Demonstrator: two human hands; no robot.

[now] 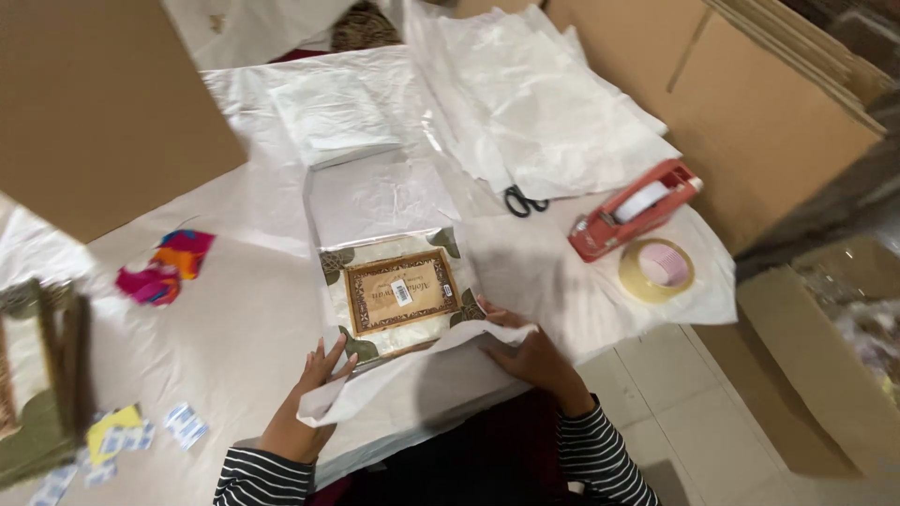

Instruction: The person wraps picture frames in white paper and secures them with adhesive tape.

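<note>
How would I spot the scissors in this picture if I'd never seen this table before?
Start at the white-covered table and find the red tape dispenser near its right edge. Just left of it, at the lower edge of the pile of white tissue sheets, lie the scissors. Only their black looped handles show clearly, the one small dark thing among all that white paper.

One flat box [398, 295] with a brown label lies just ahead of the left hand [305, 398] and right hand [530, 351]. Farther out beyond the right hand sit one red tape dispenser [633, 208], one loose tape roll [656, 270] and one pair of scissors [521, 200]. Off past the left hand lies one bright cloth scrap [167, 267].
</note>
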